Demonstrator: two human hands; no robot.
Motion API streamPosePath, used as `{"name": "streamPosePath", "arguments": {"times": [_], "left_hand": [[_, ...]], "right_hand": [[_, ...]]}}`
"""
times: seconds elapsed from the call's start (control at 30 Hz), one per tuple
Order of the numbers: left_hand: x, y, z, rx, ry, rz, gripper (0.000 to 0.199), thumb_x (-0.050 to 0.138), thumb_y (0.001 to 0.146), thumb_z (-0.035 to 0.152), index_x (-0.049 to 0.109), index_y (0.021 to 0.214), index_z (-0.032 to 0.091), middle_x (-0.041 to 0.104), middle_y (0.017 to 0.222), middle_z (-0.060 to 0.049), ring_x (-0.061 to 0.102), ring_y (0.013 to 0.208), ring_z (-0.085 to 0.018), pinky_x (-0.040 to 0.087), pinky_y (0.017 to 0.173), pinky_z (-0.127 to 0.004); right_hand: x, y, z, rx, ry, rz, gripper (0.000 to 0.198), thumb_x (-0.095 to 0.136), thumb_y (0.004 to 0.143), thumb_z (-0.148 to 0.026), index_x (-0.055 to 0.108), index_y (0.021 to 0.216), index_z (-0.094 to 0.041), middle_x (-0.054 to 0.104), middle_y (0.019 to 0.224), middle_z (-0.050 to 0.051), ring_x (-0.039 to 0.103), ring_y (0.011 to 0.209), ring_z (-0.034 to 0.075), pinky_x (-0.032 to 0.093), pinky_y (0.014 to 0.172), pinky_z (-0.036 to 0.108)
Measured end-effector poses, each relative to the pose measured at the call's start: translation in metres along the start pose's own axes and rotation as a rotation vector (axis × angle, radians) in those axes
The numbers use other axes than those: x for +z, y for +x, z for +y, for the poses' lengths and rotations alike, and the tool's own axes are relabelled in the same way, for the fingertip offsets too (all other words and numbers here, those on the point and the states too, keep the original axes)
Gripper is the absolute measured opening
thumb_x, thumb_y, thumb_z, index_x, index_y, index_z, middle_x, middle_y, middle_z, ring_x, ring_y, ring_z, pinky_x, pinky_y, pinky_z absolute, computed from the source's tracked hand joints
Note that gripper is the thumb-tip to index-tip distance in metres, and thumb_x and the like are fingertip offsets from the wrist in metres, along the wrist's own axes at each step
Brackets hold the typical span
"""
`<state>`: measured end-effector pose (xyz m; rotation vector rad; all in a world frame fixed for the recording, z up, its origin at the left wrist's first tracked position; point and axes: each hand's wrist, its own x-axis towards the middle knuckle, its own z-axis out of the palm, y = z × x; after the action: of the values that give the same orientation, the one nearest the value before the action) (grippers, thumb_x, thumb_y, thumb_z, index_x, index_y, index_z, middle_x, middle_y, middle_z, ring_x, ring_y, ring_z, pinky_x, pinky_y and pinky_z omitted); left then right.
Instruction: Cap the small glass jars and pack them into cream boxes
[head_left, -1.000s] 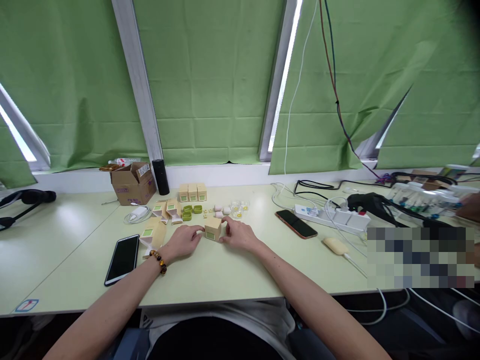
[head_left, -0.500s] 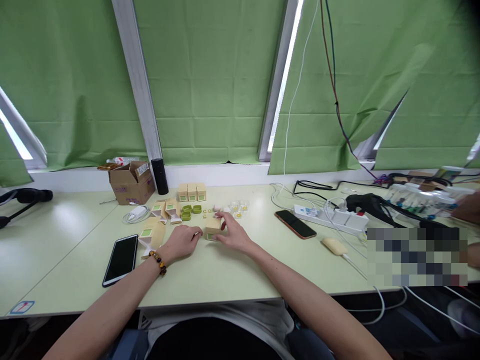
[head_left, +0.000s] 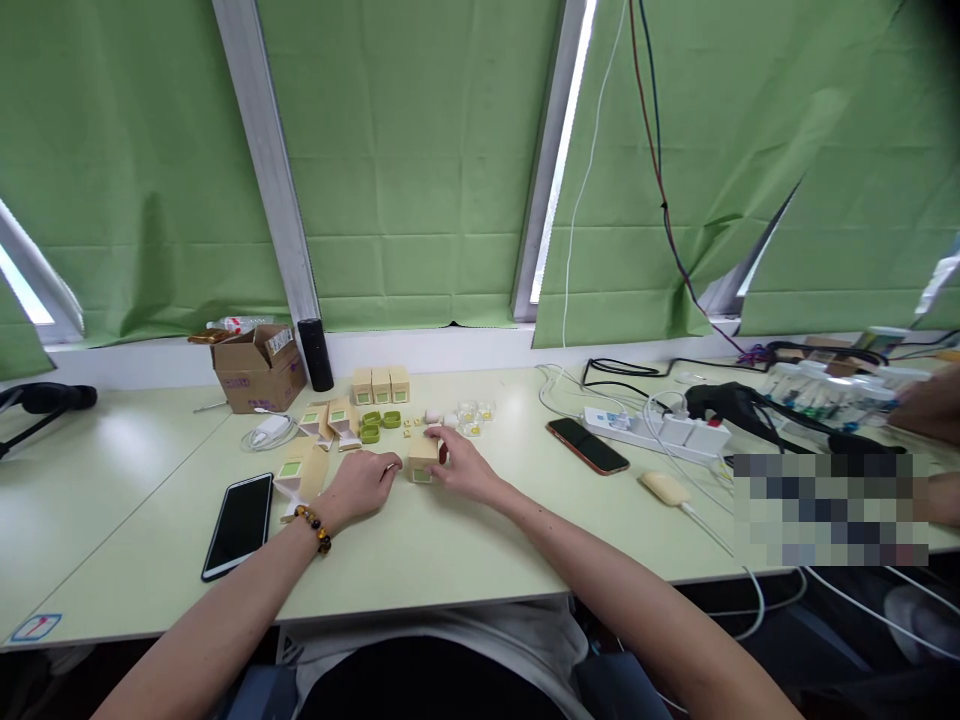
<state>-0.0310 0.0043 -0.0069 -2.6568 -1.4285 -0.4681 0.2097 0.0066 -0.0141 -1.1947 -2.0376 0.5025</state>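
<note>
I have the right hand (head_left: 465, 468) grasping a small cream-coloured cube-shaped cardboard box (head_left: 423, 460), with fingers at its upper right part and thumb lower. The box sits on the pale yellow-green desk (head_left: 480, 560), between both hands; I think this grip is for keeping it steady. The left hand (head_left: 364, 484) has its fingers curled just left of the box; whether it touches the box or holds something, I cannot tell. Behind, three similar cream boxes (head_left: 381, 386) stand side by side, maybe to save space. The small green plastic containers (head_left: 370, 434) and the clear plastic pieces with yellow parts (head_left: 471, 418) lie in separate groups, probably so each kind is easy to reach.
</note>
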Motion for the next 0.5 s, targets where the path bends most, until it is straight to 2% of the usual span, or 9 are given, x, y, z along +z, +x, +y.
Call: {"name": "streamPosePath", "arguments": {"times": [0.13, 0.23, 0.37, 0.5], "left_hand": [[0.0, 0.0, 0.0, 0.015, 0.002, 0.016, 0.034, 0.041, 0.102, 0.028, 0.075, 0.102, 0.022, 0.079, 0.086, -0.008, 0.071, 0.077, -0.024, 0.041, 0.07, -0.032], [-0.001, 0.0, 0.001, 0.009, 0.003, 0.021, 0.034, 0.042, 0.102, 0.028, 0.075, 0.101, 0.023, 0.079, 0.085, -0.008, 0.071, 0.077, -0.024, 0.04, 0.069, -0.032], [-0.005, 0.0, 0.004, 0.01, -0.005, 0.018, 0.033, 0.041, 0.102, 0.027, 0.074, 0.099, 0.021, 0.077, 0.082, -0.008, 0.069, 0.073, -0.022, 0.039, 0.068, -0.032], [-0.007, 0.0, 0.006, 0.024, -0.008, 0.014, 0.034, 0.04, 0.102, 0.027, 0.074, 0.097, 0.021, 0.076, 0.078, -0.007, 0.068, 0.072, -0.022, 0.039, 0.067, -0.032]], "right_hand": [[-0.013, 0.018, 0.002, 0.032, 0.037, -0.005, 0.053, 0.075, 0.079, -0.014, 0.056, 0.127, -0.022, 0.066, 0.122, 0.007, 0.064, 0.081, 0.016, 0.053, 0.078, 0.033], [-0.031, 0.049, 0.01, 0.027, 0.052, 0.078, 0.057, 0.074, 0.081, -0.016, 0.049, 0.132, -0.024, 0.065, 0.127, 0.006, 0.064, 0.079, 0.015, 0.052, 0.075, 0.031], [-0.051, 0.105, 0.029, 0.062, -0.093, 0.192, 0.053, 0.072, 0.084, -0.019, 0.048, 0.13, -0.026, 0.064, 0.134, 0.006, 0.065, 0.082, 0.016, 0.051, 0.08, 0.033], [-0.053, 0.149, 0.05, 0.226, -0.253, 0.202, 0.045, 0.067, 0.089, -0.024, 0.046, 0.129, -0.027, 0.068, 0.125, 0.006, 0.067, 0.093, 0.021, 0.049, 0.079, 0.032]]}}
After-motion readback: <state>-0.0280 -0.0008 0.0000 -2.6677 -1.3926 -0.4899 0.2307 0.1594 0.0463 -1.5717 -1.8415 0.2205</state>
